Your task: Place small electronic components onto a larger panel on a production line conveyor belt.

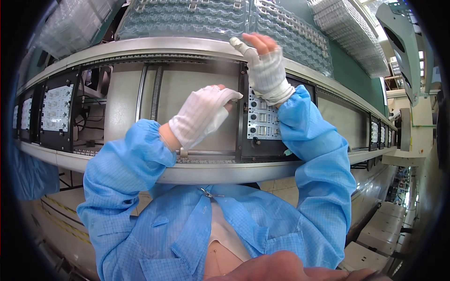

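My right hand (pixel 267 68), in a white glove with bare fingertips and a covered index finger, is over the conveyor's far rail beside a clear moulded tray (pixel 295 37). Its fingers are stretched out, slightly blurred, and I see nothing in them. My left hand (pixel 199 117), gloved the same way, hovers over the conveyor left of a black fixture (pixel 265 149). Its fingers point right, with a gap to the thumb and nothing visible between. A white panel (pixel 255 132) with black round parts and small metal pieces lies in the fixture, partly hidden by my right hand and sleeve.
Another clear tray (pixel 183 23) stands left of the first, behind the far rail (pixel 187 44). Stacks of trays (pixel 349 35) rise at back right and back left. Further fixtures with white panels (pixel 57 108) sit along the conveyor. A grey machine arm (pixel 403 51) stands at right.
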Tool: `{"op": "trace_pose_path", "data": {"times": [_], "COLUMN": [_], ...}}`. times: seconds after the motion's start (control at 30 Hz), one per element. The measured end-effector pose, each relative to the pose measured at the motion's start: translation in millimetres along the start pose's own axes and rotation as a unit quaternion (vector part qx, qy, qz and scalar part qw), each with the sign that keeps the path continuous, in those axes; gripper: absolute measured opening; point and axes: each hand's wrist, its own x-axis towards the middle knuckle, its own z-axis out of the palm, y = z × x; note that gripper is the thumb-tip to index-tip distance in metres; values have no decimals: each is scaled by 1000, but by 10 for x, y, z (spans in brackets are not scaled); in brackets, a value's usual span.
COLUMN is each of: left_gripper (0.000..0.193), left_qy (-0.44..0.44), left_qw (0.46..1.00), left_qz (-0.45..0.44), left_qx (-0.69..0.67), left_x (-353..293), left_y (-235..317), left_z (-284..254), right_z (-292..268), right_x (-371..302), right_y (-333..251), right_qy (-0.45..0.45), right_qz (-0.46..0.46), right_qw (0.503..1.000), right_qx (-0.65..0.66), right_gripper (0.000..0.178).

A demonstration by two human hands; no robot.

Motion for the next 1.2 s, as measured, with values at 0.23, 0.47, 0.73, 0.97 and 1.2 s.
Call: {"op": "trace_pose_path", "data": {"times": [0.23,0.47,0.73,0.97,1.2], "left_gripper": [27,22,12,18,28], "left_qy": [24,22,23,-12,12], "left_qw": [998,999,998,997,992], "left_qz": [29,-34,5,-26,-103], "left_qx": [56,-25,-65,-72,-70], "left_x": [75,78,46,31,-57], "left_y": [33,47,-23,30,63], "left_z": [222,349,272,112,-615], "right_z": [-581,-1175,-1404,-1471,-1503], "right_x": [-50,-1136,-1813,-1705,-1835], "right_y": [161,248,122,94,254], "right_qy": [72,-33,-63,-92,-79], "right_qz": [116,222,497,503,537], "right_qw": [990,974,859,840,795], "right_qx": [40,-41,110,183,271], "right_gripper": [64,59,45,50,54]}}
